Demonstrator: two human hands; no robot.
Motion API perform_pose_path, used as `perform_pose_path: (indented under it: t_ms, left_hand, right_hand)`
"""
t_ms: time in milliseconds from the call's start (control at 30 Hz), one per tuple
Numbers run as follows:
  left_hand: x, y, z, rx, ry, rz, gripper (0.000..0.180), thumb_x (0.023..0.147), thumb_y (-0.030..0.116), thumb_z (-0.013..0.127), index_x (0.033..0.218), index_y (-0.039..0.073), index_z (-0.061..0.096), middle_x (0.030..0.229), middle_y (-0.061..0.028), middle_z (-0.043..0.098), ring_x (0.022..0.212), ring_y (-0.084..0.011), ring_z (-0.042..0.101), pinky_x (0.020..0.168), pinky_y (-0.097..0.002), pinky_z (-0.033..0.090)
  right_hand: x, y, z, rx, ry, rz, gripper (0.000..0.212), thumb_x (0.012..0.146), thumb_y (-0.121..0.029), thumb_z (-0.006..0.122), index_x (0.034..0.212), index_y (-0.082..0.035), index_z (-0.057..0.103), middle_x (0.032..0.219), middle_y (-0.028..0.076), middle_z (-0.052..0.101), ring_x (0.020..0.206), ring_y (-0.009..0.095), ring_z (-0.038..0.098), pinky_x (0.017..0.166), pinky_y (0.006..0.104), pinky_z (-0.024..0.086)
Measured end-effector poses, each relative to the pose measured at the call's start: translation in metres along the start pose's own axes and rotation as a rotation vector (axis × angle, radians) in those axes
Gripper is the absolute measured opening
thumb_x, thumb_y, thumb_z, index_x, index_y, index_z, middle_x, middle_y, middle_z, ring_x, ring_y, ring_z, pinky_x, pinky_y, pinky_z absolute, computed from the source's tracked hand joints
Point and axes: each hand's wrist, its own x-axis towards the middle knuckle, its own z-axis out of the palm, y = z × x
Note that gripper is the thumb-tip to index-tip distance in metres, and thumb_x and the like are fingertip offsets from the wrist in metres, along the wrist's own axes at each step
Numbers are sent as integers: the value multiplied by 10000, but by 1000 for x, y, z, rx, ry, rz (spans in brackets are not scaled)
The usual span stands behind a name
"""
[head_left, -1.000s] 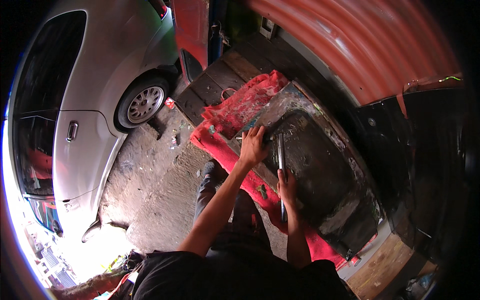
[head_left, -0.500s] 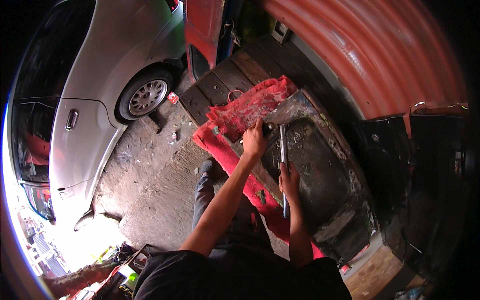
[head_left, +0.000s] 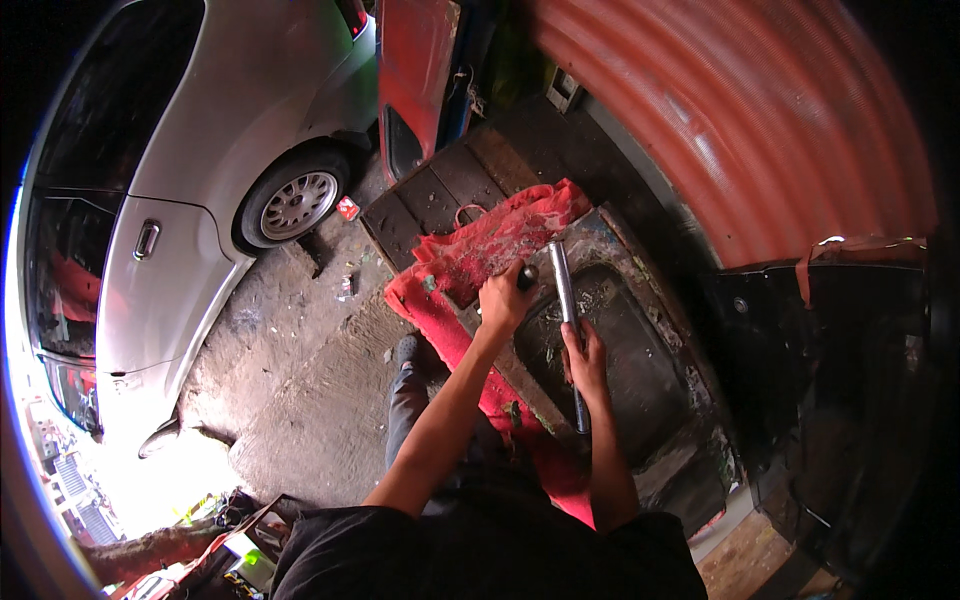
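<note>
My left hand (head_left: 503, 300) is closed round a dark round-ended tool (head_left: 527, 277), whose lower part is hidden by the hand and cannot be made out. In my right hand (head_left: 585, 358) is a silver metal bar (head_left: 563, 280), gripped near its lower half and tilted, its upper end just right of the dark tool. Both hands are over a worn, dirty metal panel (head_left: 640, 360) with a dark recessed middle and scraped edges. Under its left side lies a red cloth (head_left: 455, 325), strewn with debris at the far end.
Dark wooden boards (head_left: 435, 185) support the far end of the cloth. A silver car (head_left: 165, 250) stands at the left on a rough concrete floor (head_left: 290, 370). Red corrugated sheeting (head_left: 760, 120) rises at the far right. A red door-like panel (head_left: 415, 70) stands at the back.
The bar has tilted more, its upper end leaning left. My left hand has shifted slightly lower and left, and the dark tool now shows its round end. The view has moved slightly.
</note>
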Motion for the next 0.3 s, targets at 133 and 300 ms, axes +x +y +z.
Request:
perform_pose_path:
  t_ms: [133,300]
  left_hand:
    - [-10,-7,10,42,100,102,330,721,251,749,898,90,522,816,-126,650,780,-352,650,645,-451,505]
    - [-13,-8,14,38,172,135,354,689,249,776,916,105,545,768,-132,663,744,-349,664,641,-456,510]
  right_hand:
    - [2,-21,-6,-61,-82,-2,266,963,-333,575,896,-77,545,529,-34,441,402,82,435,378,268,323]
    - [6,-20,-10,-87,59,-42,249,977,-322,546,991,-74,560,563,-12,502,435,105,490,402,289,372]
